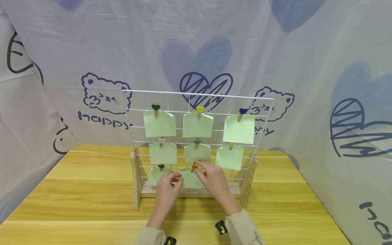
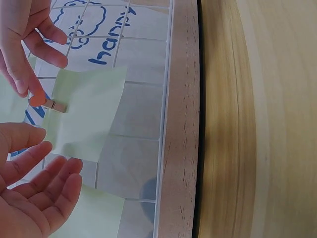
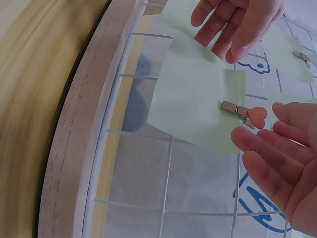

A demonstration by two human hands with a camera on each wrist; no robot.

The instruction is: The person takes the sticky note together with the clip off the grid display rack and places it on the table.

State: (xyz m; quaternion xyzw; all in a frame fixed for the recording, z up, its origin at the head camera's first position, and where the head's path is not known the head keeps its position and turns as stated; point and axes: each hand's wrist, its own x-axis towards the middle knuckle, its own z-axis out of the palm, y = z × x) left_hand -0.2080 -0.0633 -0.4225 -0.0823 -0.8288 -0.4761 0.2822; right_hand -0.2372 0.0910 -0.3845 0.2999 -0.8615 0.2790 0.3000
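An orange heart clothespin (image 1: 194, 167) fastens a pale green paper note (image 1: 192, 181) in the bottom row of a white wire grid (image 1: 211, 92). My right hand (image 1: 214, 177) is at this clothespin; in the right wrist view its relaxed fingers (image 3: 270, 151) lie around the orange heart without pinching it. To the left, my left hand (image 1: 166, 187) hovers before the note's left side. Its fingers (image 2: 64, 193) are loosely bent in the left wrist view and hold nothing. Partly behind the left hand is another note (image 1: 155, 175) under a dark heart clothespin (image 1: 161, 166).
Above, more green notes hang in rows from heart clothespins, among them a yellow one (image 1: 200, 109) and a blue one (image 1: 243, 111). The grid stands in a wooden base (image 1: 147, 193) on a wood-grain table (image 1: 92, 204). A printed curtain (image 1: 147, 51) surrounds the table's back and sides.
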